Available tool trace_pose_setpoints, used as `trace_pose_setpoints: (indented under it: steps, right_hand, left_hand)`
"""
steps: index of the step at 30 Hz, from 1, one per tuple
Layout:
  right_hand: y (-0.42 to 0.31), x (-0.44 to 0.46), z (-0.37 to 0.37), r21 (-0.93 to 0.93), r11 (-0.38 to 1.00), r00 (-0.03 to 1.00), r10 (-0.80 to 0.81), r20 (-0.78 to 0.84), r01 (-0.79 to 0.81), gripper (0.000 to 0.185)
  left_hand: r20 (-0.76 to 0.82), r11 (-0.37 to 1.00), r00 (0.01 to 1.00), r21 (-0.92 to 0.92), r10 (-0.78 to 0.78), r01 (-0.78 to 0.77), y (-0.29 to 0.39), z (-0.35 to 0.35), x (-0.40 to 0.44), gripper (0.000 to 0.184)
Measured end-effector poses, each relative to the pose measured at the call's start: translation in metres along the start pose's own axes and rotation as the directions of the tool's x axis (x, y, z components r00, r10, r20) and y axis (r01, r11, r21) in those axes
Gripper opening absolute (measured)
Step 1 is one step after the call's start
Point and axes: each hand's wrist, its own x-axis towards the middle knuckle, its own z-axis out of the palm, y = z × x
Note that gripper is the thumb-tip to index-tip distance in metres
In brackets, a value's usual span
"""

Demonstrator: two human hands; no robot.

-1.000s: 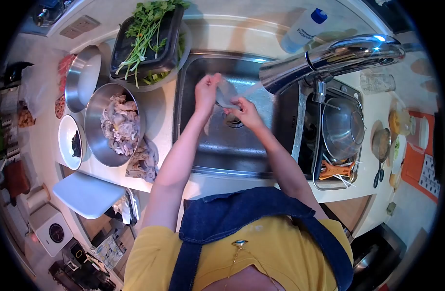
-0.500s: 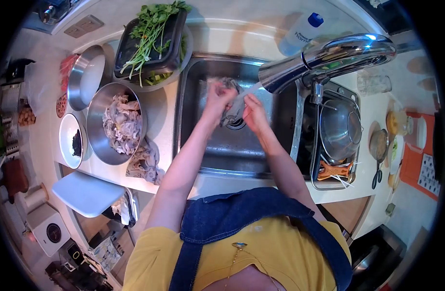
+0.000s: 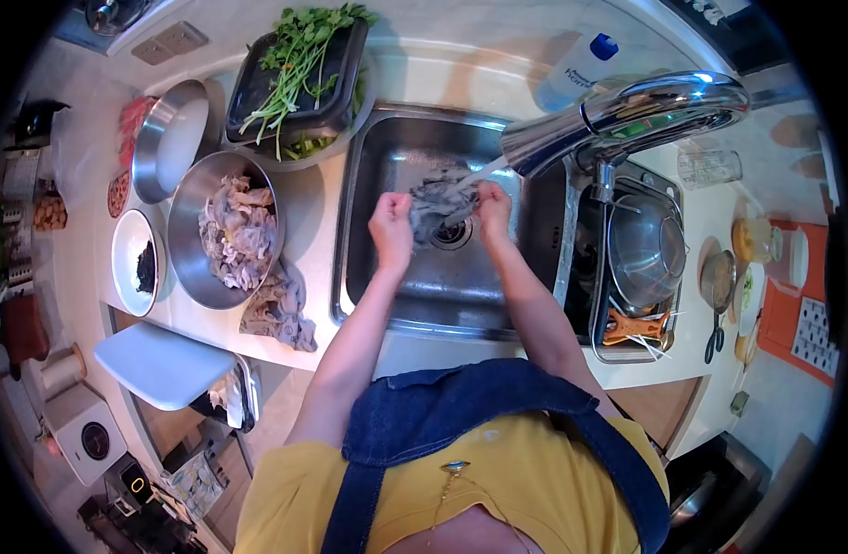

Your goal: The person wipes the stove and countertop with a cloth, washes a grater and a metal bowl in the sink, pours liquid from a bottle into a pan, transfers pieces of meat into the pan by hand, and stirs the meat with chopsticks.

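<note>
Over the metal sink, my left hand and my right hand are both closed on a limp, greyish wet piece stretched between them. Water runs onto the piece from the chrome faucet. The piece is blurred, so I cannot make out exactly what it is. Below it the drain shows. To the left stands a steel bowl with pale, greyish raw pieces in it.
A crumpled cloth lies by the bowl. Green herbs rest on a black tray. Also on the left are a white bowl and another steel bowl. A strainer sits in the rack at right, near a bottle.
My hands have moved apart, with the left one going outward. The greyish piece now spans the gap between them, under the running water.
</note>
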Motion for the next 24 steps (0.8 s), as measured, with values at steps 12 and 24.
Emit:
trace_pose_setpoints:
  steps: [12,24]
  right_hand:
    - [-0.052,-0.098,0.054,-0.227,0.901,0.87,-0.249,0.425,0.369,0.027]
    - [0.003,0.023,0.056,-0.77,0.535,0.909,-0.395,0.135,0.347,0.024]
  left_hand:
    - [0.565,0.288,0.715,-0.664,-0.411,0.69,-0.059,0.02,0.022,0.047]
    - [0.579,0.296,0.726,-0.667,-0.371,0.684,-0.047,0.051,-0.013,0.029]
